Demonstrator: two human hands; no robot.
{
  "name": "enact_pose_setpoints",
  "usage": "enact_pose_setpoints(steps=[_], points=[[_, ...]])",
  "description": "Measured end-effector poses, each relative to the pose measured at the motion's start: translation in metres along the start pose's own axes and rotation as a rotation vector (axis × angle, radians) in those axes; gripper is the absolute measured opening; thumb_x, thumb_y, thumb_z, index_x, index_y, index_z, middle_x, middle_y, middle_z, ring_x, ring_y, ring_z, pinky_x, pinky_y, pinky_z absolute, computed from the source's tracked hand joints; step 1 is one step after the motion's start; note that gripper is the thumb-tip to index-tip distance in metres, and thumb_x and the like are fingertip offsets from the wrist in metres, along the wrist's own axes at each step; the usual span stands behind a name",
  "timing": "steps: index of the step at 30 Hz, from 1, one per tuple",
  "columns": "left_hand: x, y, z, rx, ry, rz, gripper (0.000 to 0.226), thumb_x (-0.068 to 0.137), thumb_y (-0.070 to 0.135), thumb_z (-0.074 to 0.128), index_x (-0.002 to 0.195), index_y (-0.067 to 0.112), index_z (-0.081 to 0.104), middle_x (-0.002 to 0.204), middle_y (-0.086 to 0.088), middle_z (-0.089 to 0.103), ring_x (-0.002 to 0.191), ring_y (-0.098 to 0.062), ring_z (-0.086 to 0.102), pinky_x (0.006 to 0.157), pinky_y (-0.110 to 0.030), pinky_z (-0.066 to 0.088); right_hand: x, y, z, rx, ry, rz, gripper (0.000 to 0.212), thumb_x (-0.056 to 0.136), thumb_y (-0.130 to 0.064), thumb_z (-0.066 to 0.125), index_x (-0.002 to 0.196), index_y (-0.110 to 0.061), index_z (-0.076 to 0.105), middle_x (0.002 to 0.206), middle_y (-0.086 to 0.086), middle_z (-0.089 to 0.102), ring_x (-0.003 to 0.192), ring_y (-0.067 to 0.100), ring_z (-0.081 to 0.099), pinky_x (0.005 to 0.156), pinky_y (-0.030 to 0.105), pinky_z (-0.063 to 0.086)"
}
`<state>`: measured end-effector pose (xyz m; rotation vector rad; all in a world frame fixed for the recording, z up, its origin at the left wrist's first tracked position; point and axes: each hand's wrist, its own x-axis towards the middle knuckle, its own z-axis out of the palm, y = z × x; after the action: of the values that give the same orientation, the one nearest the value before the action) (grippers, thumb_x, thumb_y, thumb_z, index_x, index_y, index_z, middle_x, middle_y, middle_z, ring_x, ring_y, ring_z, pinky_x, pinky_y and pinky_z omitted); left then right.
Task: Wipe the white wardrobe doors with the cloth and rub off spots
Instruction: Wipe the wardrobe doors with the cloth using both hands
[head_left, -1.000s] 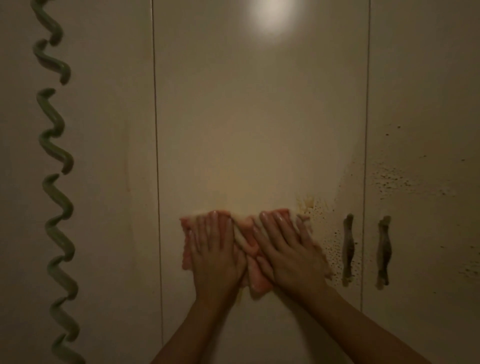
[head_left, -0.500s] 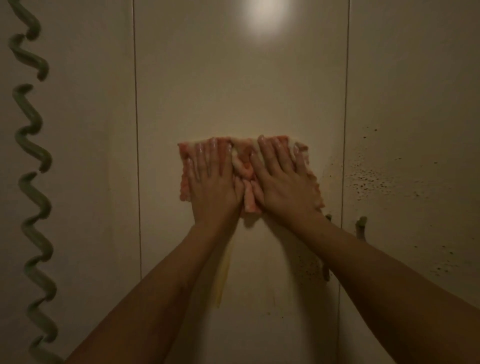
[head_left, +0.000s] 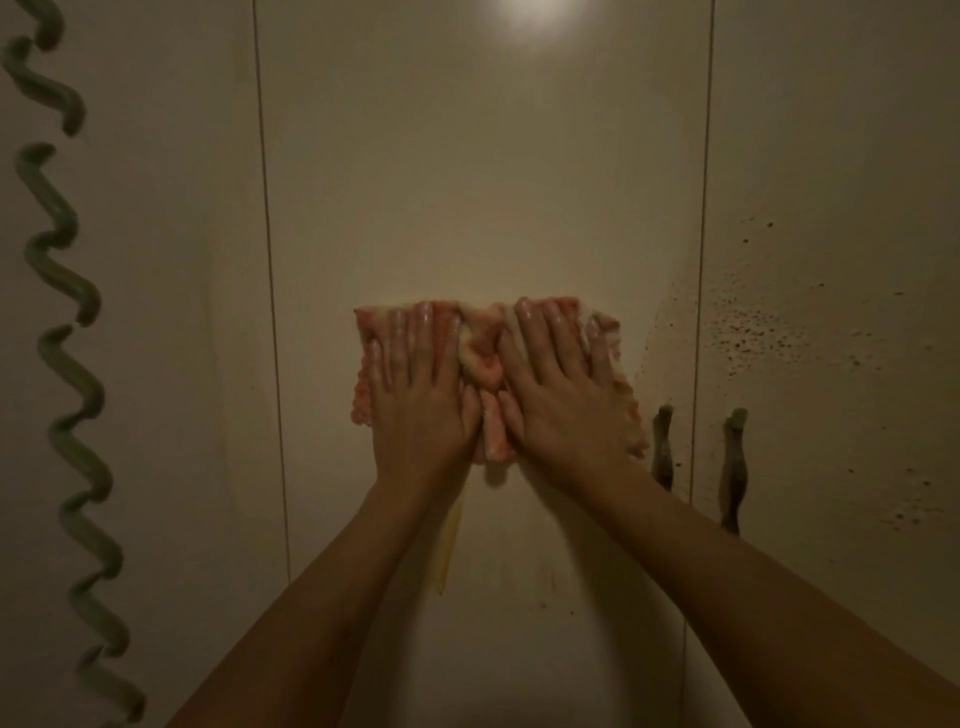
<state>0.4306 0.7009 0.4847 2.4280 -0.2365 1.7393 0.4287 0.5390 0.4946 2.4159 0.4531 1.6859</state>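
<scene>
A wet pink and yellowish cloth (head_left: 480, 358) lies spread flat on the middle white wardrobe door (head_left: 483, 182). My left hand (head_left: 421, 395) presses its left half and my right hand (head_left: 561, 395) presses its right half, fingers pointing up. The two hands are side by side, almost touching. The cloth's right edge reaches close to the door gap. Dark spots (head_left: 753, 332) speckle the right door (head_left: 831, 156), and a few sit along the middle door's right edge. A yellowish wet streak (head_left: 449, 535) runs down below my left wrist.
Two dark wavy handles (head_left: 662, 447) (head_left: 732, 467) flank the gap between the middle and right doors, just right of my right wrist. A green spiral ornament (head_left: 67, 364) runs down the left door (head_left: 171, 312). A lamp glare (head_left: 535, 13) shows at the top.
Both hands slid the cloth up the middle door from handle height, then came back down a little. The spots beside the handle where the cloth passed have thinned.
</scene>
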Motion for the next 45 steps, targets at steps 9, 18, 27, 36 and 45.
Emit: enact_pose_setpoints(steps=[9, 18, 27, 36, 45], points=[[-0.080, -0.018, 0.024, 0.069, -0.014, 0.098, 0.072, 0.090, 0.038, 0.036, 0.152, 0.016, 0.009, 0.160, -0.010, 0.007, 0.148, -0.033, 0.005, 0.119, -0.053, 0.008, -0.078, -0.032, 0.025, 0.014, -0.021, -0.079, 0.062, 0.102, -0.045, 0.029, 0.157, -0.020, 0.021, 0.165, 0.008, 0.007, 0.153, 0.029, 0.001, 0.121, 0.052, -0.001], [-0.153, -0.026, 0.049, 0.098, -0.013, 0.120, 0.074, 0.087, 0.037, 0.039, 0.152, 0.013, 0.013, 0.162, -0.008, -0.002, 0.148, -0.035, 0.006, 0.119, -0.052, 0.005, -0.145, -0.057, 0.052, 0.031, 0.007, -0.141, 0.058, 0.099, -0.042, 0.040, 0.152, -0.020, 0.034, 0.163, 0.007, 0.017, 0.151, 0.028, 0.014, 0.122, 0.050, 0.002], [-0.196, -0.012, 0.065, 0.125, -0.108, 0.078, 0.073, 0.083, 0.038, 0.044, 0.147, 0.007, 0.028, 0.161, -0.013, 0.002, 0.143, -0.043, 0.020, 0.117, -0.057, 0.012, -0.183, -0.051, 0.063, 0.037, -0.053, -0.204, 0.053, 0.095, -0.038, 0.048, 0.145, -0.021, 0.044, 0.161, 0.005, 0.024, 0.151, 0.026, 0.014, 0.122, 0.046, 0.002], [-0.205, 0.034, 0.079, 0.110, -0.107, 0.110, 0.073, 0.082, 0.037, 0.046, 0.145, 0.003, 0.030, 0.157, -0.020, 0.014, 0.146, -0.044, 0.008, 0.118, -0.054, 0.005, -0.209, -0.010, 0.064, -0.021, -0.054, -0.221, 0.050, 0.092, -0.037, 0.049, 0.139, -0.019, 0.048, 0.158, 0.006, 0.028, 0.152, 0.025, 0.008, 0.122, 0.046, 0.005], [-0.199, 0.084, 0.080, 0.037, 0.019, 0.192, 0.084, 0.080, 0.032, 0.044, 0.151, 0.004, 0.010, 0.161, -0.015, -0.002, 0.147, -0.041, 0.003, 0.116, -0.055, 0.012, -0.229, 0.029, 0.064, -0.004, -0.004, -0.226, 0.046, 0.093, -0.035, 0.049, 0.136, -0.017, 0.050, 0.155, 0.007, 0.032, 0.151, 0.025, 0.015, 0.122, 0.046, 0.010]])
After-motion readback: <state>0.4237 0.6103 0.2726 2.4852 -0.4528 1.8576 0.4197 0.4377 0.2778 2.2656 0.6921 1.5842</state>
